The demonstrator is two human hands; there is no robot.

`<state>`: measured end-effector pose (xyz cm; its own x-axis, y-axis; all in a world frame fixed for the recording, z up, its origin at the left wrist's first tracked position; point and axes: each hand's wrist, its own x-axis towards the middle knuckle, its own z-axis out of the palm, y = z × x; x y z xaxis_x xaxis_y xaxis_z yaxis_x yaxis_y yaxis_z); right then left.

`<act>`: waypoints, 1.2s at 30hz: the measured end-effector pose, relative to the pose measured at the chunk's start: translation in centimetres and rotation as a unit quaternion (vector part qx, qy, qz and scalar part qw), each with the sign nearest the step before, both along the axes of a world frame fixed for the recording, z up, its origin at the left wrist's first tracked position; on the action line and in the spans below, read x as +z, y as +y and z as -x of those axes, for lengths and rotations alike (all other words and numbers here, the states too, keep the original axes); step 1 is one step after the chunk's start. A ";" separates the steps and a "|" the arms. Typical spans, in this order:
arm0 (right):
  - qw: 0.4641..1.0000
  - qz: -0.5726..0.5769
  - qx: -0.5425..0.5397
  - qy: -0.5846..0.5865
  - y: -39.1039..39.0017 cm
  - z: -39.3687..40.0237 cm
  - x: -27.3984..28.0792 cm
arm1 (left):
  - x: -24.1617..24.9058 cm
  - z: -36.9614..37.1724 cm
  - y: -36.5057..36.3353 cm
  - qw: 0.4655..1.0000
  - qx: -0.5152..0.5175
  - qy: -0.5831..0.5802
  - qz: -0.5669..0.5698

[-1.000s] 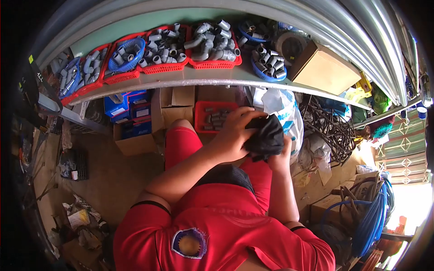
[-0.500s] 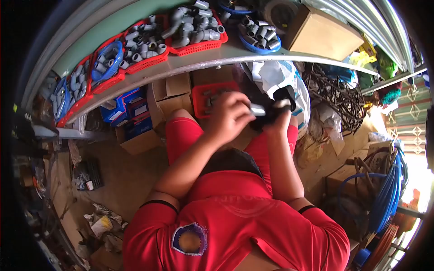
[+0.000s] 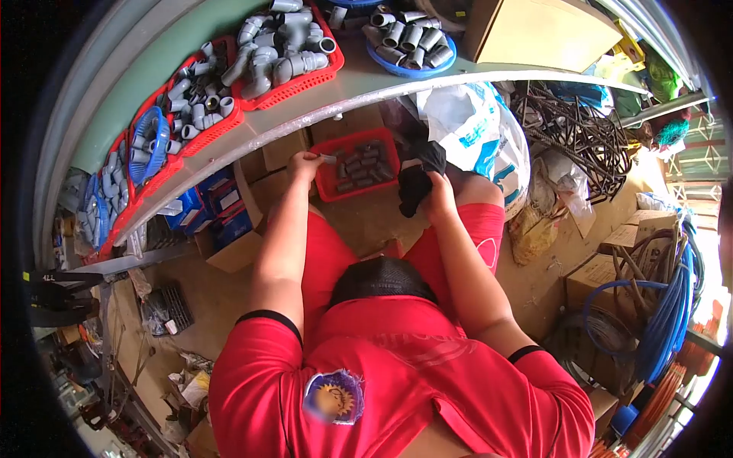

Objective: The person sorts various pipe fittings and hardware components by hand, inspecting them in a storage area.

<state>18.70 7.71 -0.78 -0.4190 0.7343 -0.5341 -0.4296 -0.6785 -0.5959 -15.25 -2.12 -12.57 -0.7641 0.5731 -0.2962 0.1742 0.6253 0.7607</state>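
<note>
My left hand [image 3: 305,166] is closed in a pinch on a small grey pipe fitting [image 3: 328,159], held at the left rim of a red basket [image 3: 324,188]. Several similar grey fittings [image 3: 365,165] lie inside that basket, which stands on the floor beyond my knees. To the basket's right, my right hand [image 3: 438,198] grips a bunched black cloth [image 3: 417,185] above my right knee. Its fingers are partly hidden by the cloth.
Red baskets of grey pipe fittings [image 3: 275,57] and a blue basket of short couplings [image 3: 412,73] stand on the shelf ahead. Below it are blue boxes [image 3: 221,195] and a white-and-blue sack [image 3: 489,130]. Bent metal rods [image 3: 573,137] and a blue hose coil [image 3: 668,305] lie right.
My left hand has moved left, away from the cloth, carrying the grey fitting to the red basket. My right hand, with the black cloth, has shifted slightly left. The view has shifted too.
</note>
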 end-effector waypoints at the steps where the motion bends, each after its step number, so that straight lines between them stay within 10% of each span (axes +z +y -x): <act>1: 1.000 0.009 -0.003 -0.007 0.1 0.2 0.0 | 0.1 0.1 0.1 1.000 -0.007 -0.007 0.026; 8: 0.999 -0.002 -0.019 0.034 1.0 0.5 -2.1 | 8.6 -1.0 -3.8 0.972 -0.109 -0.103 -0.180; 12: 0.998 -0.044 0.013 0.053 0.5 0.1 -2.0 | 22.4 -1.3 -8.4 0.959 -0.085 -0.160 -0.216; 16: 0.987 -0.072 0.088 0.113 0.8 0.3 -3.0 | 30.8 3.9 -11.9 0.926 -0.002 0.096 -0.364; 20: 0.980 -0.025 0.117 0.157 0.1 -0.4 -1.5 | 35.1 13.1 -13.8 0.861 0.099 0.493 -0.071; 30: 0.991 -0.026 0.118 0.062 0.2 -2.4 -5.5 | 34.4 24.3 -13.2 0.906 0.016 0.376 0.194; 36: 0.979 -0.040 0.086 0.180 0.2 -2.3 -5.8 | 38.1 22.1 -15.1 0.976 0.053 0.182 -0.107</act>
<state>21.05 7.88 -6.63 -0.6913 0.6695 -0.2720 -0.5046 -0.7166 -0.4814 -37.34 -17.22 25.51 -0.8550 0.5036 0.1235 0.3994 0.4877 0.7763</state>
